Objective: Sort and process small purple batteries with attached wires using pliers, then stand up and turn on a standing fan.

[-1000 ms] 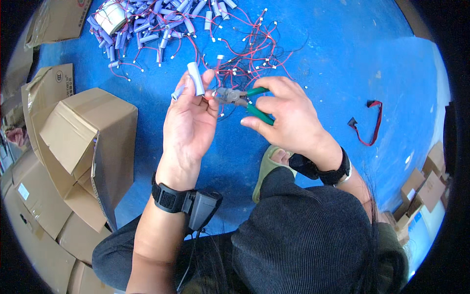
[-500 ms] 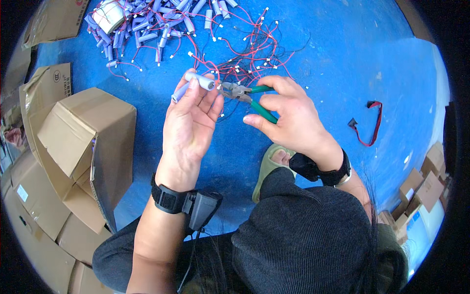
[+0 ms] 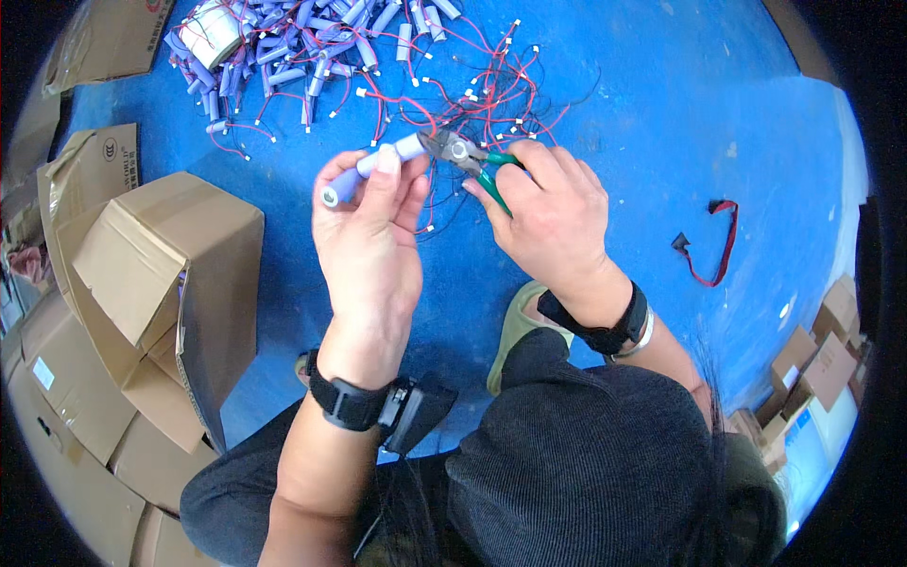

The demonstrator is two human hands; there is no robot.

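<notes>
My left hand (image 3: 370,222) is closed on two purple cylindrical battery cells (image 3: 344,185), its thumb lying over them. One cell shows its round end toward the lower left; the other points to the upper right. In my right hand (image 3: 556,203) are green-handled cutting pliers (image 3: 460,152), the fingers wrapped round the grips. The pliers' jaws meet the upper-right end of a cell, where they look nearly closed; what lies between them is too small to make out. Beyond the jaws lies a tangle of red and black wires (image 3: 491,90) with small white connectors.
A heap of purple cells with wires (image 3: 283,57) covers the far left floor, a white roll (image 3: 210,36) on it. An open cardboard box (image 3: 175,255) stands at left. On the blue floor at right lies a red and black strap (image 3: 727,246). More cartons (image 3: 817,364) stand at the right edge.
The held cells have turned, and one now reaches up to the pliers' jaws. The pliers' handles have come closer together. My right hand has shifted slightly left.
</notes>
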